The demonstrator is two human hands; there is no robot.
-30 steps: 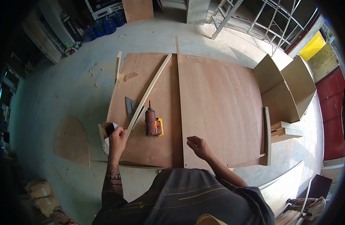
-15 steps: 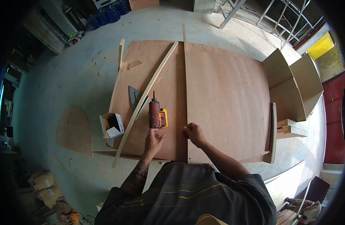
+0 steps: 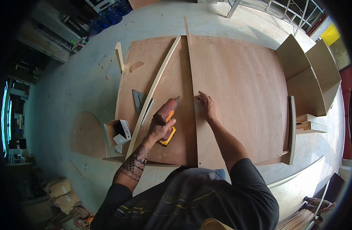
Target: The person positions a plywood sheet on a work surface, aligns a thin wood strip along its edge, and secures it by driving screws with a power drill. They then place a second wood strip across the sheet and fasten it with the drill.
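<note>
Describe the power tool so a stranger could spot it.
Start at the big plywood sheets on the floor. Beside the long pale strip, the drill sits in the left hand's grip. It alone is red-brown with a yellow base.

The concrete floor (image 3: 88, 76) carries the left plywood sheet (image 3: 149, 76) and the right plywood sheet (image 3: 245, 84), laid edge to edge. A long wooden strip (image 3: 155, 94) lies diagonally across the left one, with a metal square (image 3: 138, 100) just beside it. A small cardboard box (image 3: 117, 131) sits at that sheet's left edge, possibly partly on the floor. A half-round offcut (image 3: 88, 134) lies flat nearby. An open cabinet carcass (image 3: 310, 76) stands beside the right sheet.
</note>
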